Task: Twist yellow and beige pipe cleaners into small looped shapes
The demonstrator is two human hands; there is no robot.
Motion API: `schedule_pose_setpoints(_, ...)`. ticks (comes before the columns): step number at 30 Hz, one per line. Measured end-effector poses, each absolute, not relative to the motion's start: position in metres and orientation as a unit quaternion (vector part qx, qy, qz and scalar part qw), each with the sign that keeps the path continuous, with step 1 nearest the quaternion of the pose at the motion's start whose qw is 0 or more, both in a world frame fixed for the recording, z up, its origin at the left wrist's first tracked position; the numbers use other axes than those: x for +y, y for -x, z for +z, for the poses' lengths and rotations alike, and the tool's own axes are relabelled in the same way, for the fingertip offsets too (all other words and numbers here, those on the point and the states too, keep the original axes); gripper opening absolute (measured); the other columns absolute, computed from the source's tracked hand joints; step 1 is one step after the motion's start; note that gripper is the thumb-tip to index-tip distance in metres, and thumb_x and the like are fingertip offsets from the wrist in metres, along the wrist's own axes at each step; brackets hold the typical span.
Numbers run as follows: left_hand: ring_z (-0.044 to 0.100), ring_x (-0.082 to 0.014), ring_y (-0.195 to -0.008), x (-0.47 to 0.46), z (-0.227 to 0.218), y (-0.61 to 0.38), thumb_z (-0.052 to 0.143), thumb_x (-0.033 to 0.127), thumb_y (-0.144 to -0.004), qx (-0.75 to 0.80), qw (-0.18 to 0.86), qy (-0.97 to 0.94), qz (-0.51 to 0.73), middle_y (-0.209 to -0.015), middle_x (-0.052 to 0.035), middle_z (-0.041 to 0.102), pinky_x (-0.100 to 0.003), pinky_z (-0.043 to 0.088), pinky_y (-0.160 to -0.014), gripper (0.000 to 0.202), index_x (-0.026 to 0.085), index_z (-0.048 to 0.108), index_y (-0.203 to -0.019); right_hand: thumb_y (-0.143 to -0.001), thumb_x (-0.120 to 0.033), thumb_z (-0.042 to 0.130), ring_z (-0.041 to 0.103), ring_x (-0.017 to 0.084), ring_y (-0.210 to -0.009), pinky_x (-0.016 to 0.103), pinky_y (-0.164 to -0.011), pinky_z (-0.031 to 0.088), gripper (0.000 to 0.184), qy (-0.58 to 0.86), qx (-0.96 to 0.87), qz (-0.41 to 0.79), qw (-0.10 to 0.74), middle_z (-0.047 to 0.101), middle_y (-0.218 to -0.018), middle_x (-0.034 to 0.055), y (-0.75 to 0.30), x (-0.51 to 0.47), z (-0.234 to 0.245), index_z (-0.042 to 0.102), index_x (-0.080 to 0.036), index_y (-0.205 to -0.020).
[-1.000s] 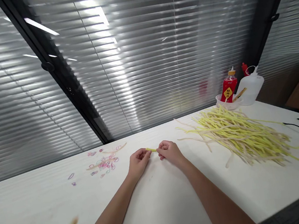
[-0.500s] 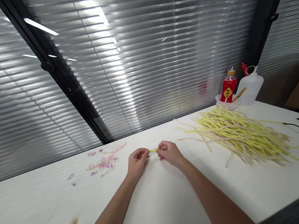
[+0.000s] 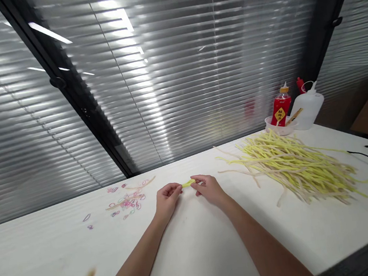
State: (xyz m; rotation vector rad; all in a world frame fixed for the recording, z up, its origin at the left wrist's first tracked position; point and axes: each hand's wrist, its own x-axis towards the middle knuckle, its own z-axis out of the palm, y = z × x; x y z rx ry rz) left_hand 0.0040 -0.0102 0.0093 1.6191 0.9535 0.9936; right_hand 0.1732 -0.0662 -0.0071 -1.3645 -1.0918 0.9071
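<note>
Stained white table (image 3: 41, 258) before slatted blinds (image 3: 183, 75) | left hand (image 3: 167, 199), right hand (image 3: 209, 189): grip pinched on yellow strip (image 3: 187, 184)

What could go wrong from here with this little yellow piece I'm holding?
The yellow piece is pinched between the fingertips of your left hand and right hand, so it might slip if either pinch loosens. Loose strands stick out from the pile toward your right hand, so a sideways sweep could drag them. The small colored loops lie scattered beyond your left hand and could be knocked about.
</note>
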Motion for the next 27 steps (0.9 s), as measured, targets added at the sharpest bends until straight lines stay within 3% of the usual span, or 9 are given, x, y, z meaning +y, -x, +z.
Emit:
schedule_pose_setpoints(7, 0.059, -0.0142, -0.064, -0.010, 0.008, -0.004, 0.071, 0.034, -0.068, 0.373, 0.496, -0.658, 0.427, -0.068, -0.0025, 0.067, -0.023, 0.044, -0.060, 0.020, 0.015, 0.068, -0.076, -0.072, -0.033, 0.064, 0.058, 0.010, -0.052, 0.025, -0.058, 0.047, 0.039, 0.592, -0.477, 0.375, 0.531, 0.068, -0.078, 0.0028, -0.173, -0.069, -0.003, 0.067, -0.017, -0.107)
schedule_pose_setpoints(11, 0.058, -0.0133, -0.061, -0.010, 0.009, -0.005, 0.071, 0.033, -0.067, 0.379, 0.490, -0.658, 0.427, -0.065, -0.0017, 0.066, -0.023, 0.043, -0.057, 0.020, 0.015, 0.068, -0.077, -0.071, -0.035, 0.065, 0.057, 0.012, -0.054, 0.026, -0.059, 0.047, 0.040, 0.606, -0.479, 0.358, 0.524, 0.067, -0.072, 0.0031, -0.174, -0.072, 0.000, 0.069, -0.015, -0.106)
schedule_pose_setpoints(27, 0.063, -0.0180, -0.072, -0.010, 0.010, -0.007, 0.070, 0.031, -0.067, 0.415, 0.458, -0.665, 0.420, -0.075, -0.0049, 0.071, -0.028, 0.049, -0.068, 0.020, 0.016, 0.070, -0.080, -0.070, -0.030, 0.065, 0.059, 0.015, -0.062, 0.025, -0.060, 0.045, 0.023, 0.624, -0.504, 0.307, 0.513, 0.070, -0.072, 0.0042, -0.174, -0.072, 0.004, 0.074, -0.017, -0.087)
